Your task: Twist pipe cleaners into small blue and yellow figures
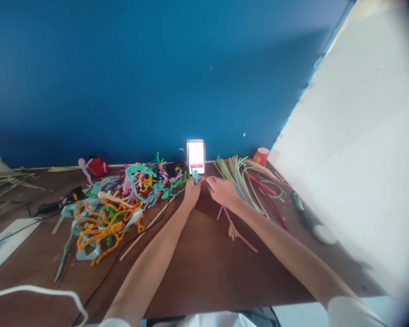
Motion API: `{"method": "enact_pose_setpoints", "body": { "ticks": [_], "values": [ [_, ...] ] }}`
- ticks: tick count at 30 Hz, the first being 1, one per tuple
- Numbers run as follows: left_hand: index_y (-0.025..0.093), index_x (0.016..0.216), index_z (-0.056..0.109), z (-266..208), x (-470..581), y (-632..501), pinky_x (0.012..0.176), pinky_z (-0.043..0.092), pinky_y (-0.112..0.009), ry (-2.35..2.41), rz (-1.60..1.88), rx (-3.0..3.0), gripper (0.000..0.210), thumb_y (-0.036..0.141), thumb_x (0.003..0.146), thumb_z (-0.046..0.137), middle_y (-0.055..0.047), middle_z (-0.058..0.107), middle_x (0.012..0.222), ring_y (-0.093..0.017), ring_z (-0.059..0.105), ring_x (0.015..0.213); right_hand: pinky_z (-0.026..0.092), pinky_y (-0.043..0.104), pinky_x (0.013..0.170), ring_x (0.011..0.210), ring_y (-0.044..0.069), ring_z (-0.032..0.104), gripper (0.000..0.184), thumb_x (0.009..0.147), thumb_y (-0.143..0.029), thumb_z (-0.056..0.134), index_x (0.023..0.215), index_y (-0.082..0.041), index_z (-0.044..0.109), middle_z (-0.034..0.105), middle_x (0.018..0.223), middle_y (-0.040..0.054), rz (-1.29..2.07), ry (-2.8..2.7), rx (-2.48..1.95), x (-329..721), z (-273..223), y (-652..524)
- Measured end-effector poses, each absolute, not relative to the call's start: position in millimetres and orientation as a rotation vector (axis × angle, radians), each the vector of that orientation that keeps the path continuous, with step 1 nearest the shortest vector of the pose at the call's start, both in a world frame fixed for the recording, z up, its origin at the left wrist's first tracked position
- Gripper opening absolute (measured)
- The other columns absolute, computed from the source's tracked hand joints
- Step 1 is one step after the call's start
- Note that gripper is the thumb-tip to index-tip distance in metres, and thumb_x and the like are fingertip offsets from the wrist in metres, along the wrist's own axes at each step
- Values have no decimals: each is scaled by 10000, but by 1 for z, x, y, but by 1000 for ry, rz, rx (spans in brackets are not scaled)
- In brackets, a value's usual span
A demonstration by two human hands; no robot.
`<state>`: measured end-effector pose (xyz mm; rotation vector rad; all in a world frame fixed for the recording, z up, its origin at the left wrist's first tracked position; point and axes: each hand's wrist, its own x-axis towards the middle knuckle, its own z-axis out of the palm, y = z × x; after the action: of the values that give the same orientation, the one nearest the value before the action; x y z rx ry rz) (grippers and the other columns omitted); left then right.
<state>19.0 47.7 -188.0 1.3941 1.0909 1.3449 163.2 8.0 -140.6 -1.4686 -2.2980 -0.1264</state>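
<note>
My left hand [192, 191] is closed near the back of the brown table, with a small light-blue pipe-cleaner piece [195, 175] rising from its fingers. Close by on the right, my right hand [221, 188] has its fingers pinched together; whatever is between them is too small to make out. Below the right wrist lies a pink pipe cleaner [246, 242] with a pale beige tuft [232, 231] on it. Behind the hands, a phone [197, 166] with a bright, partly blurred screen leans upright.
Tangled coloured pipe cleaners [132, 179] and orange ones [104, 229] pile up on the left. Straight pipe cleaners [240, 179] lie right, near a red paper cup [261, 156]. A dark glue gun [59, 202], a marker [302, 211] and a white cable [37, 289] are around. A blue wall stands behind.
</note>
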Motion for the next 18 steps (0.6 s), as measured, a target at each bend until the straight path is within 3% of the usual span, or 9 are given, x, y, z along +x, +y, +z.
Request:
{"method": "enact_pose_setpoints", "body": {
  "ticks": [3, 7, 14, 18],
  "values": [
    [150, 781, 601, -188, 19, 47, 536, 348, -242, 1105, 1331, 1400, 338, 487, 793, 623, 44, 468, 548, -95, 410, 514, 356, 312, 678, 833, 205, 616, 284, 917, -84, 370, 1066, -130, 607, 672, 916, 115, -458, -2512, -1411, 165, -144, 7],
    [163, 671, 545, -185, 19, 45, 513, 322, -242, 1132, 1298, 1458, 361, 496, 782, 629, 51, 429, 487, -95, 395, 484, 369, 318, 680, 833, 216, 623, 268, 926, -102, 385, 1081, -113, 604, 670, 898, 119, -578, -2567, -1366, 167, -149, 9],
    [160, 658, 547, -184, 21, 45, 489, 290, -235, 1106, 1229, 1462, 350, 479, 768, 640, 50, 431, 487, -86, 373, 474, 363, 314, 697, 837, 223, 640, 320, 956, -189, 369, 1159, -119, 607, 707, 905, 114, -475, -2527, -1421, 166, -151, 12],
    [150, 765, 603, -186, 21, 46, 509, 333, -234, 1053, 1238, 1449, 360, 507, 767, 644, 46, 461, 521, -90, 409, 492, 295, 282, 610, 756, 184, 630, 249, 919, -256, 431, 1012, -206, 656, 725, 916, 61, -236, -2323, -1564, 166, -149, 13]
  ]
}}
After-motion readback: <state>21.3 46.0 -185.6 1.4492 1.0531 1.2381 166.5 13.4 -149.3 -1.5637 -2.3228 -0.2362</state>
